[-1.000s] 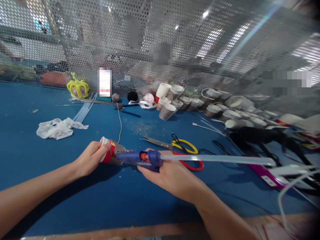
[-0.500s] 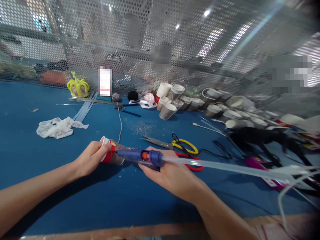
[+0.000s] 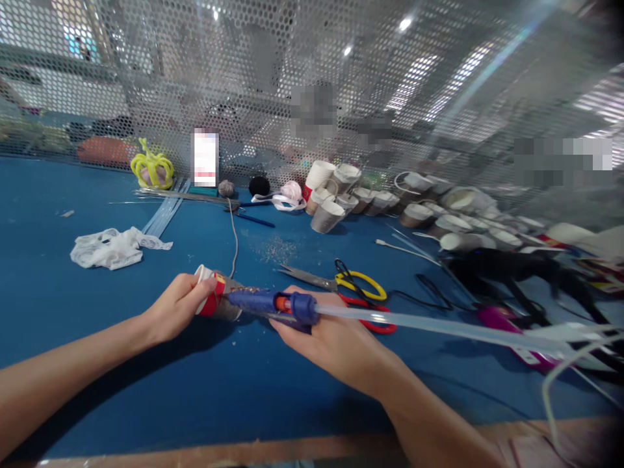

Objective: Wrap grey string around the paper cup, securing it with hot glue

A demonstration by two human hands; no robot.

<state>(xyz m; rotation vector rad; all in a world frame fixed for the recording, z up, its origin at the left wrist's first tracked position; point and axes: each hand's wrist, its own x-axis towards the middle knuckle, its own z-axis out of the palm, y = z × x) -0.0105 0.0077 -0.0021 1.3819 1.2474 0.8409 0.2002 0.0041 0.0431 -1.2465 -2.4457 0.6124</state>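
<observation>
My left hand [image 3: 182,300] is closed around a paper cup [image 3: 210,304] tipped on its side, red and white near the rim and wrapped in grey yarn toward its base. In my right hand [image 3: 336,338] is a blue hot glue gun [image 3: 266,304], its nozzle at the cup's side. Whether the tip touches the cup, I cannot tell. A long clear glue stick [image 3: 419,325] sticks out of the gun's back end. Grey yarn [image 3: 234,237] runs from the cup back to a small grey ball [image 3: 225,188].
Scissors [image 3: 336,283] with yellow and red handles lie just behind my right hand. Yarn-wrapped cups [image 3: 327,216] cluster at the back right. White lace [image 3: 110,248] and clear glue sticks [image 3: 166,211] lie left. A phone [image 3: 205,158] stands against the perforated metal screen [image 3: 263,78]. Black cable [image 3: 424,296] trails right.
Almost nothing differs. Both hands, the cup and the glue gun keep nearly the same places.
</observation>
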